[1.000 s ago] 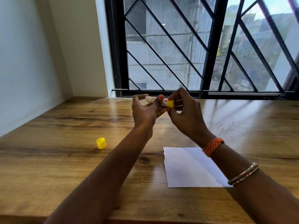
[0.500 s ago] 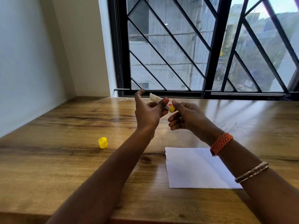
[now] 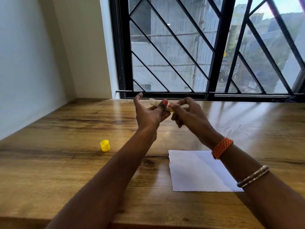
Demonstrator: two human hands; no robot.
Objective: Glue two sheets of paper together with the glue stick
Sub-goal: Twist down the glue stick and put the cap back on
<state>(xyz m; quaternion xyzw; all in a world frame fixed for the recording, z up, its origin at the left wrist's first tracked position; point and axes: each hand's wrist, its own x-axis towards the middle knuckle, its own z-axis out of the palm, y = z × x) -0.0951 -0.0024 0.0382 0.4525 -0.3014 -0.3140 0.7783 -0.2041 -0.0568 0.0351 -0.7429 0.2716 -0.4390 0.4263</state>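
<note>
Yellow cap (image 3: 105, 145), white paper (image 3: 198, 172), white-and-yellow glue stick (image 3: 154, 102), orange braided wristband (image 3: 222, 148), streaky brown wood-grain table (image 3: 49, 171).

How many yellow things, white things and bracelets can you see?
Yellow: 1, the yellow cap on the table; the glue stick has a yellow end too.
White: 1, the paper.
Bracelets: 2, an orange bracelet and a silver bangle.
Total: 4.

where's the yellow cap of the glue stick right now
In the head view the yellow cap sits alone on the wooden table, to the left of the left forearm and well left of the white paper, apart from both hands.
</note>
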